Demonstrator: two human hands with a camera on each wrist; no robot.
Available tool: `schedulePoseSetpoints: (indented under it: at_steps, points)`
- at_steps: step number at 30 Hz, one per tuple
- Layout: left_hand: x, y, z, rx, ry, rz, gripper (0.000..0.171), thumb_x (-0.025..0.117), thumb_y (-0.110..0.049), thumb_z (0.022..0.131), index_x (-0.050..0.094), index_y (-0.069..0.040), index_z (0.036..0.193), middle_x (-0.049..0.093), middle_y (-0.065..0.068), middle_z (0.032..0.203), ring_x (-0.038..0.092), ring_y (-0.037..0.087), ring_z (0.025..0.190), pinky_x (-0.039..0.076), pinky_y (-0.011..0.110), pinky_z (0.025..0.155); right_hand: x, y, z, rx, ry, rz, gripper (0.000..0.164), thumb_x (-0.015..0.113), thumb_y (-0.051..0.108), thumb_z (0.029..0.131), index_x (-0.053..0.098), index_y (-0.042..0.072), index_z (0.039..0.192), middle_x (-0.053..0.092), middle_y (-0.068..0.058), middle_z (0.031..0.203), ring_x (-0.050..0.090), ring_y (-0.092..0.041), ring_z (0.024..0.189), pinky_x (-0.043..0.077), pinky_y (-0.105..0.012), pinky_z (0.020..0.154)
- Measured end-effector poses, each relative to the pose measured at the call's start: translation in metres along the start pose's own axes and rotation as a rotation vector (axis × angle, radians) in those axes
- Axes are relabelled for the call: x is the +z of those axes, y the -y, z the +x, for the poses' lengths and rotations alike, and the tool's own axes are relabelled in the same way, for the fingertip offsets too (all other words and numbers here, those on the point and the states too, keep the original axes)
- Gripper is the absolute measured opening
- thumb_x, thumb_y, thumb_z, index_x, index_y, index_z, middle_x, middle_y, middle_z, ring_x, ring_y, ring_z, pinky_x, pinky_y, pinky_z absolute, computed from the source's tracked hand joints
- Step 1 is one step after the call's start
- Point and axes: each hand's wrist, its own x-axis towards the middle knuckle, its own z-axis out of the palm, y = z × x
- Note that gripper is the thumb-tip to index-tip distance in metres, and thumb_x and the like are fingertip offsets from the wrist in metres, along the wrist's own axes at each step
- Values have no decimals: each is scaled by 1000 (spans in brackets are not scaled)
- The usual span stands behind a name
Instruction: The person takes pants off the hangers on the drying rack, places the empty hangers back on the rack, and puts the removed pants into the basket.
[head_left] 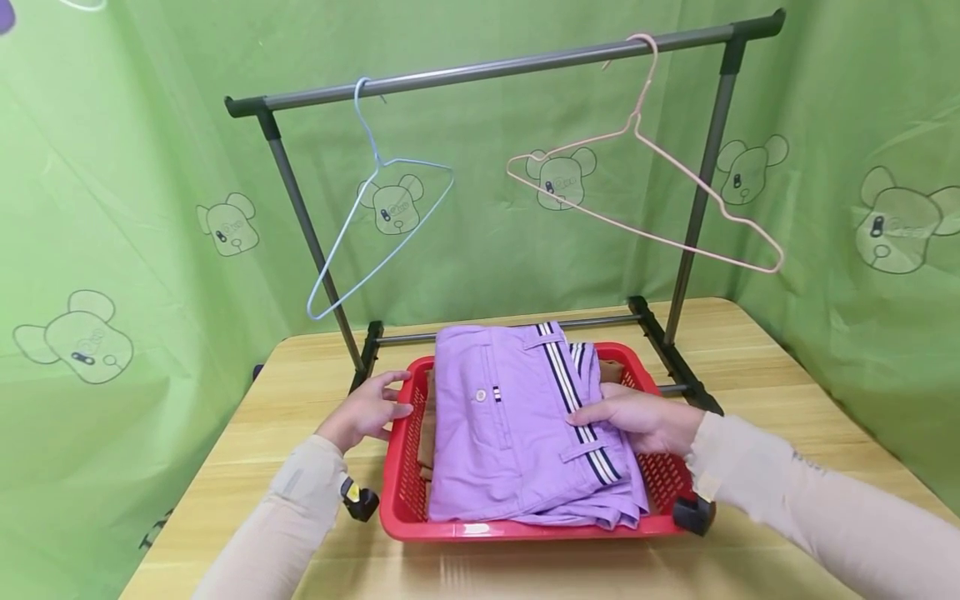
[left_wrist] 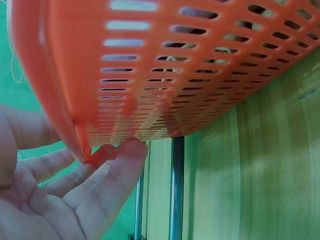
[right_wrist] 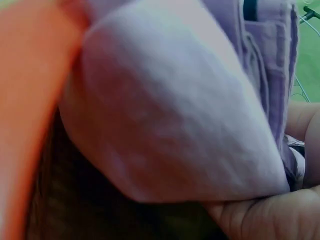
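Observation:
A pair of folded purple trousers with a navy-and-white striped waistband lies on top in a red plastic basket. My right hand grips the trousers at the waistband side, thumb on top and fingers tucked beneath. In the right wrist view, that hand holds the folded purple cloth close to the basket's blurred wall. At the basket's left rim, my left hand holds on; the left wrist view has the thumb outside the perforated wall. Brown cloth shows beneath the trousers.
Behind the basket stands a grey garment rack on the wooden table. From its bar hang a blue hanger on the left and a pink hanger on the right. Green printed curtain surrounds the table.

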Motion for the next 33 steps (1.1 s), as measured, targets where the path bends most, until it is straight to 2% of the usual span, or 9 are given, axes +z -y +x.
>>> schedulePoseSetpoints:
  at_steps: [7,12,16,18,21,24,28,33]
  points:
    - [1,0,2,-14,-24,-5,58,56,6,92,36,-5,146,54,27,125,63,35,101,58,48,70,-6,14,5,0,-23,-55,40,60,12,96,43,-3,129,67,-16,105,66,-32,97,52,-51,87]
    - [1,0,3,-20,-25,-16,58,55,6,92,36,-5,146,54,27,125,63,36,101,58,48,70,-11,24,15,-30,-75,-156,47,60,15,97,39,-4,135,67,-15,104,67,-31,94,54,-47,85]
    - [1,-1,3,-16,-26,-16,58,56,7,92,37,-5,145,54,27,124,63,35,100,58,48,70,-11,33,24,-69,-156,-286,47,65,20,95,48,-8,128,69,-17,97,69,-30,85,56,-43,79]
    - [1,-1,3,-18,-32,-16,58,56,7,92,38,-6,145,55,26,124,63,35,100,58,48,70,-10,38,28,-80,-210,-370,52,69,22,92,44,-10,124,67,-19,94,69,-29,79,57,-42,75]
    - [1,-1,4,-19,-33,-12,58,57,7,92,38,-6,145,55,26,123,63,34,99,58,48,70,-9,41,33,-82,-276,-522,58,75,25,86,40,-8,120,62,-21,96,67,-28,76,57,-40,72]
    - [1,-1,3,-25,-36,-17,58,57,7,91,39,-6,145,56,26,122,63,33,98,58,48,69,-11,42,35,-89,-341,-735,65,78,29,83,38,-5,119,57,-17,98,61,-24,80,52,-37,73]
    - [1,0,3,-27,-34,-22,58,58,7,91,39,-5,144,56,25,120,64,32,96,58,48,69,-14,39,40,-108,-377,-945,67,80,33,80,40,-6,117,55,-14,95,55,-25,84,49,-38,77]
    - [1,0,4,-22,-31,-25,58,58,7,91,39,-5,144,57,25,120,65,32,94,58,48,69,-15,36,44,-135,-350,-1048,67,80,29,81,39,-12,116,56,-15,90,57,-26,82,51,-42,79]
